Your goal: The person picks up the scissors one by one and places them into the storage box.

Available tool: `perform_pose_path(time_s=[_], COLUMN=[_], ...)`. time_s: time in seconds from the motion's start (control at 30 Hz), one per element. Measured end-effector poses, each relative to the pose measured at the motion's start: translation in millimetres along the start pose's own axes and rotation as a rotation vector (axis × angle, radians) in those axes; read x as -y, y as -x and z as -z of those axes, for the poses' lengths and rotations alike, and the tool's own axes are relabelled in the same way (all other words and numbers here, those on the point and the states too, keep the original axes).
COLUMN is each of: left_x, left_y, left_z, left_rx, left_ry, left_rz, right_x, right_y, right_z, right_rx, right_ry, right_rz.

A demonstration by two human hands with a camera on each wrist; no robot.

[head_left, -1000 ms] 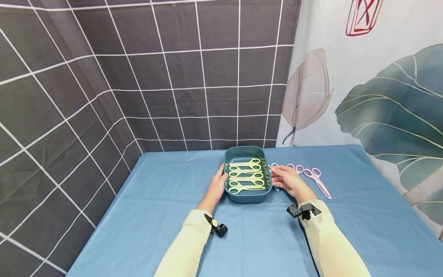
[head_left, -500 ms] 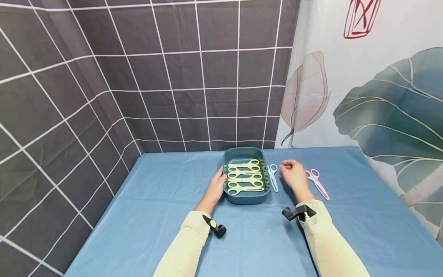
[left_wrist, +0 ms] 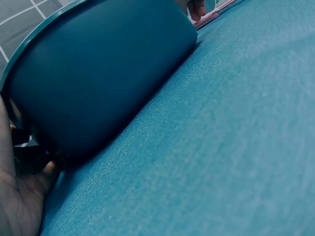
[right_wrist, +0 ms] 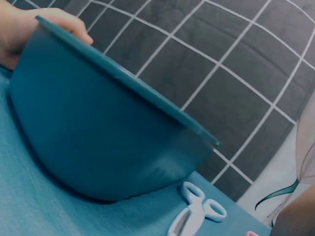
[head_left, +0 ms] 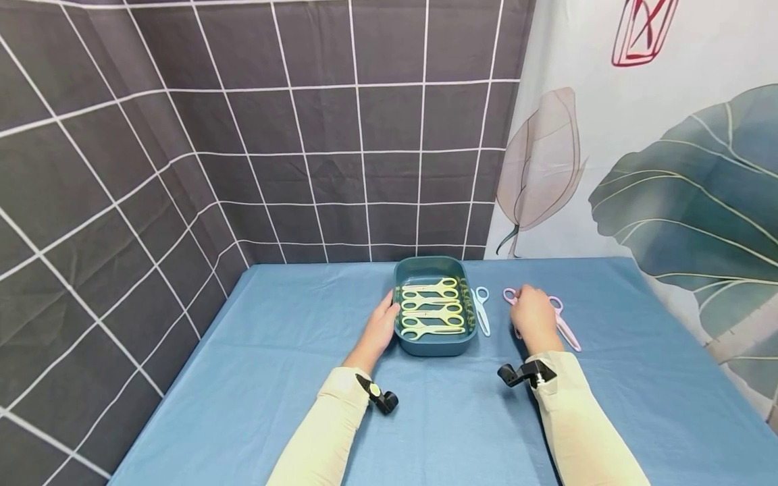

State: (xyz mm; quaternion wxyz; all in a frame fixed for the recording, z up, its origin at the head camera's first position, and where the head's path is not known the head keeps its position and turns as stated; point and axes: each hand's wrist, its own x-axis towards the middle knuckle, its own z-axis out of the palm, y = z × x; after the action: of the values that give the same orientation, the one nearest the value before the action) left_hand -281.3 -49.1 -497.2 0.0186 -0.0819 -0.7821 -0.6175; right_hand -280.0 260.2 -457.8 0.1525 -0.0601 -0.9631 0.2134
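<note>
With thumb and fingers, the left hand (head_left: 378, 328) holds the blue-green tub (head_left: 434, 347) of yellow scissors (head_left: 434, 330) at nine o'clock, maybe to keep it still, while at three o'clock, past blue scissors (head_left: 482, 314), the right hand (head_left: 533, 316) covers pink scissors (head_left: 511, 301), its grip hidden.

Teal box (head_left: 433, 348) sits upright, my left fingers (head_left: 392, 310) holding it; four yellow-green scissors (head_left: 434, 314) flat inside, handles alternating. Light-blue scissors (head_left: 481, 312) just right. Pink scissors (head_left: 566, 332) lie near my right fingers (left_wrist: 198, 10).
</note>
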Motion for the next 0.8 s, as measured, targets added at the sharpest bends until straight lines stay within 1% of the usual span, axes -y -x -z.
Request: perform_pose_path(time_s=[0.2,0.3,0.4,0.57,0.8], left_x=[0.8,0.3,-0.4,-0.5,0.0], left_y=[-2.2,-1.5,-0.6,0.1,-1.1], left_z=[-0.7,-0.8,-0.8,-0.3,0.3], left_rx=[-0.005,-0.006,-0.003,-0.002,0.000], left_ry=[0.005,0.000,-0.003,-0.008,-0.011], left_rz=[-0.023,-0.022,-0.014,-0.003,-0.016], right_x=[-5.2,-5.1,-4.3,-5.6,-6.8], right_y=[-0.8,0.9,2.8,3.2,0.7], right_z=[1.6,0.5,-0.4,-1.6,-0.1], right_rx=[0.055,0.092,0.107,0.089,0.091], right_ry=[0.016,0.028,0.051,0.055,0.045], right_rz=[-0.056,-0.059,-0.046,-0.033,-0.051])
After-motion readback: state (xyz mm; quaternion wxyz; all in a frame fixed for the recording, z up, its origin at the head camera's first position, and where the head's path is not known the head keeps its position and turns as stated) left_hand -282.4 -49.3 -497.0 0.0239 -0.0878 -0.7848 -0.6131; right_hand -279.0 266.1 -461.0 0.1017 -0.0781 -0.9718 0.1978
